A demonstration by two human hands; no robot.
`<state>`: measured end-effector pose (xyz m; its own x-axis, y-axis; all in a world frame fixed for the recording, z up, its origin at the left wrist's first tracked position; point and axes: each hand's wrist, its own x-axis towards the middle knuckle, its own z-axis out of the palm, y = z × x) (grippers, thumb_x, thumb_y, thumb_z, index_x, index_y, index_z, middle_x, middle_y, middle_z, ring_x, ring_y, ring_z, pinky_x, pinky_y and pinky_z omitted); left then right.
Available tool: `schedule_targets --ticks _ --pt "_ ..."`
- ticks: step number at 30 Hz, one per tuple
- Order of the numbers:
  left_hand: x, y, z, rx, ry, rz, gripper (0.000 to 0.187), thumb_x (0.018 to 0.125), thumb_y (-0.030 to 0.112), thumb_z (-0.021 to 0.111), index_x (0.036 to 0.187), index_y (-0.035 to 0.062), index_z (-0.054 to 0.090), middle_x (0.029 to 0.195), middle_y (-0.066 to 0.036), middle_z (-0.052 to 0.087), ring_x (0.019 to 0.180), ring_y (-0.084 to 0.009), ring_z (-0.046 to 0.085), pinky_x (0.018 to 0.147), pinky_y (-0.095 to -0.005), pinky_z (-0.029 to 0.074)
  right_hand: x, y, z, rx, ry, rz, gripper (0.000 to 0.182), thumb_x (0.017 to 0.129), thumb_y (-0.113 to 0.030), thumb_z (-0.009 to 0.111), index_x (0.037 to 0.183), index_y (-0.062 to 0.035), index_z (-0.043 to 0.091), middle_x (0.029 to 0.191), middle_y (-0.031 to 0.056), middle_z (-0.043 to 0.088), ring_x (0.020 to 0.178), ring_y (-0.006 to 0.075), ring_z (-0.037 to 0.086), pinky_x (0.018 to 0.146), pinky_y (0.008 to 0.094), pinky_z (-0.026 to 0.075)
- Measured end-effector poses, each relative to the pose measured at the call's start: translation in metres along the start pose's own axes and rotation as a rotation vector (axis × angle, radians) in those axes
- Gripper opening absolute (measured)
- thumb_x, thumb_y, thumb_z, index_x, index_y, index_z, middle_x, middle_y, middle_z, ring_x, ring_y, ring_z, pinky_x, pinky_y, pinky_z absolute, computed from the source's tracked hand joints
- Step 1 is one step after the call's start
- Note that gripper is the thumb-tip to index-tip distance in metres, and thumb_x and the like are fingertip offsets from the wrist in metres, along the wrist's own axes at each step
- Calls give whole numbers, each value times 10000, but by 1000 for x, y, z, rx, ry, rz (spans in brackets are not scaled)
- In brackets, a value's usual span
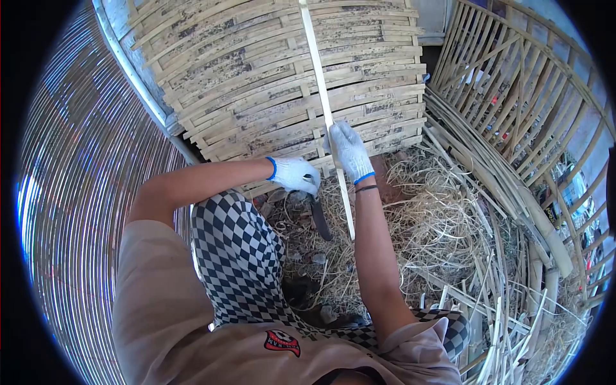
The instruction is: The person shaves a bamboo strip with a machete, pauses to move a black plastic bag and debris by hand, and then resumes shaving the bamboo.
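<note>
A long pale bamboo strip (319, 70) runs from the top of the view down past my knees. My right hand (350, 151), in a white knit glove with a blue cuff, is closed around it near its lower part. My left hand (295, 175), gloved the same way, is closed on a knife (320, 219). The dark blade points down and toward me, to the left of the strip's lower end. The left glove hides the knife's handle, and the blade looks apart from the strip. Behind both hands is a woven bamboo panel (269, 90).
Thin curled shavings (436, 224) cover the ground in front of me. Long bamboo poles (494, 173) lie along the right, beside a slatted bamboo fence (513, 83). Split pieces (500, 327) are scattered at lower right. A ribbed, see-through screen (102, 192) stands at my left.
</note>
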<state>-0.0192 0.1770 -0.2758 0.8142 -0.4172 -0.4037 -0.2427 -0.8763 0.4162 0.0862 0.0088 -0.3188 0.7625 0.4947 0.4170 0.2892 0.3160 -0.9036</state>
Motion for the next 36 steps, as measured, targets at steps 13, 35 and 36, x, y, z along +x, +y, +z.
schedule_targets --ticks 13,35,36 --pt "16 -6 9 -180 334 64 462 1030 330 600 1390 44 555 1051 -172 738 982 -239 706 877 -411 555 -17 -9 -9 19 30 106 201 971 -166 710 1103 -16 731 960 38 717 881 125 643 820 299 535" --pt "57 -24 15 -457 520 -56 430 979 419 697 979 -6 760 799 -104 765 700 -174 716 687 -328 567 -158 35 32 258 48 956 681 1018 -625 516 1163 34 604 861 165 716 719 291 702 634 419 576" --pt "58 -22 12 -417 488 -45 441 966 429 714 994 -9 761 809 -106 768 714 -174 720 695 -327 568 -167 51 41 461 182 935 718 1014 -646 510 1199 44 582 906 168 722 745 293 707 655 429 584"
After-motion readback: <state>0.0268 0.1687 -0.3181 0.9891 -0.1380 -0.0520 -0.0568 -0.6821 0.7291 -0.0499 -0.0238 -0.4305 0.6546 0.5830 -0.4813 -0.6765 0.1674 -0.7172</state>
